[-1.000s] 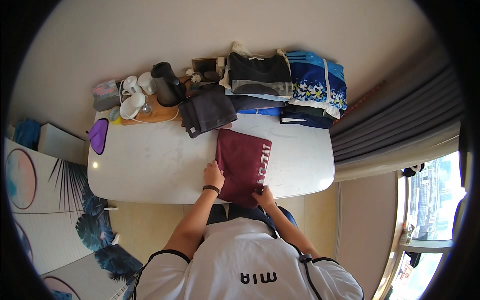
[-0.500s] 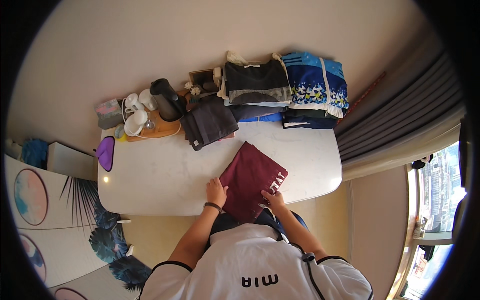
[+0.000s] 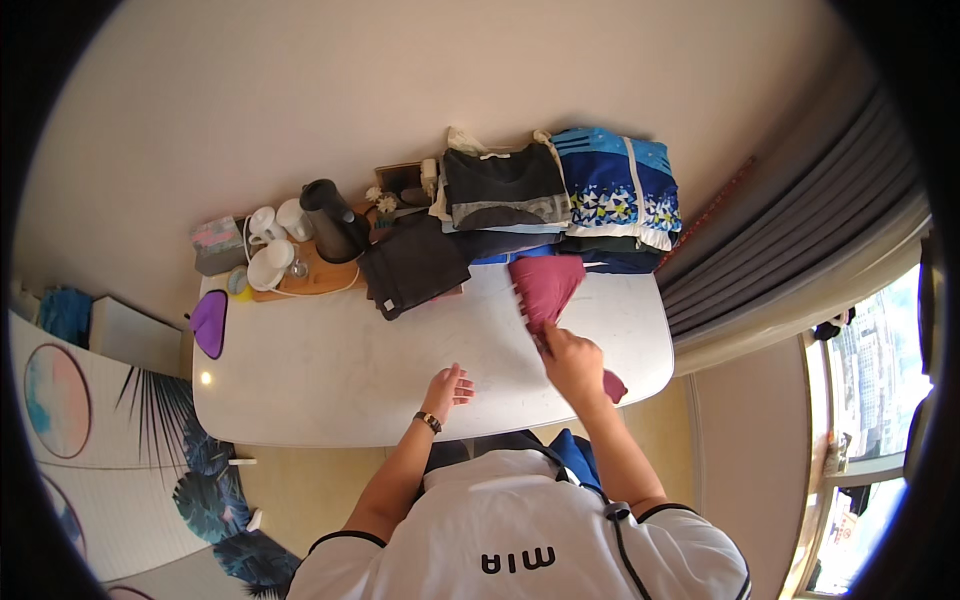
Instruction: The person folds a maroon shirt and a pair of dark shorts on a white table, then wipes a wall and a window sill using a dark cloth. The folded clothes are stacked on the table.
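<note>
A maroon folded garment (image 3: pixel 548 286) with white print hangs tilted and a bit blurred from my right hand (image 3: pixel 574 368), whose fingers are closed on its edge. Its far end reaches toward the stacked clothes at the back right, and a small maroon part shows beyond my wrist. My left hand (image 3: pixel 446 392), with a dark band on its wrist, is over the table's near edge. Its fingers are apart and nothing is in them. A dark folded garment (image 3: pixel 415 265) lies beyond my left hand, in front of the stacks.
At the back right of the white table (image 3: pixel 320 375) stand a stack topped by a grey-black shirt (image 3: pixel 505 185) and another topped by a blue patterned jacket (image 3: pixel 618 185). A black kettle (image 3: pixel 335 225), white cups (image 3: pixel 268 268) and a purple pouch (image 3: pixel 208 322) are on the left.
My left hand has let go of the maroon garment. My right hand has lifted and turned it, carrying it away from me toward the back right.
</note>
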Tool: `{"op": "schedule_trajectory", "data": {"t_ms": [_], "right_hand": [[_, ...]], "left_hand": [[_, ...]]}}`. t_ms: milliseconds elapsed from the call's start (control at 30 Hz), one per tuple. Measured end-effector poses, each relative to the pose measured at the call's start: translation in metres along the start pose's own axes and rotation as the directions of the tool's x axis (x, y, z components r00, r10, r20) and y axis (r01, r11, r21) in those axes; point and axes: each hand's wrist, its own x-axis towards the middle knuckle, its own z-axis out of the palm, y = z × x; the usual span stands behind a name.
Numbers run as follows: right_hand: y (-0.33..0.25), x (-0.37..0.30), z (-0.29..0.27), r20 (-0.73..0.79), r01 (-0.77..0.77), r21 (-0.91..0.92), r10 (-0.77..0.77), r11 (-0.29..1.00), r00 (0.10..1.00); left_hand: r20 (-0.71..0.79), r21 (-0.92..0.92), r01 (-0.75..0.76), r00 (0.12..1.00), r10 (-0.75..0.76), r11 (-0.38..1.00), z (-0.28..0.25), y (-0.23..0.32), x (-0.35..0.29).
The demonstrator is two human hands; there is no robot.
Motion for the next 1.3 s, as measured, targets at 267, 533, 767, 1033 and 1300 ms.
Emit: {"op": "schedule_trajectory", "data": {"t_ms": [267,533,767,1033,1300], "right_hand": [[-0.006,-0.084,0.085,0.482,-0.260,0.243,0.116,0.934,0.868],[0.078,-0.114,0.122,0.255,-0.704,-0.086,0.698,0.705,0.669],[0.082,-0.104,0.130,0.666,-0.852,0.523,0.607,0.036,0.434],[0.155,-0.061,0.018,0.769,-0.656,0.637,0.384,-0.405,0.510],[0.217,0.128,-0.158,0.092,-0.221,0.948,0.466,0.229,0.880]], "left_hand": [[-0.121,-0.436,-0.082,0.992,0.032,0.896,-0.008,0.007,0.018],[-0.248,0.325,-0.061,0.957,0.148,0.944,-0.014,0.008,0.022],[-0.067,0.086,0.048,0.997,-0.043,0.995,0.012,0.028,0.012],[0.073,-0.089,-0.046,0.996,0.053,0.995,0.089,0.152,-0.065],[0.187,0.059,-0.731,0.677,0.712,0.680,0.220,0.301,-0.026]]}}
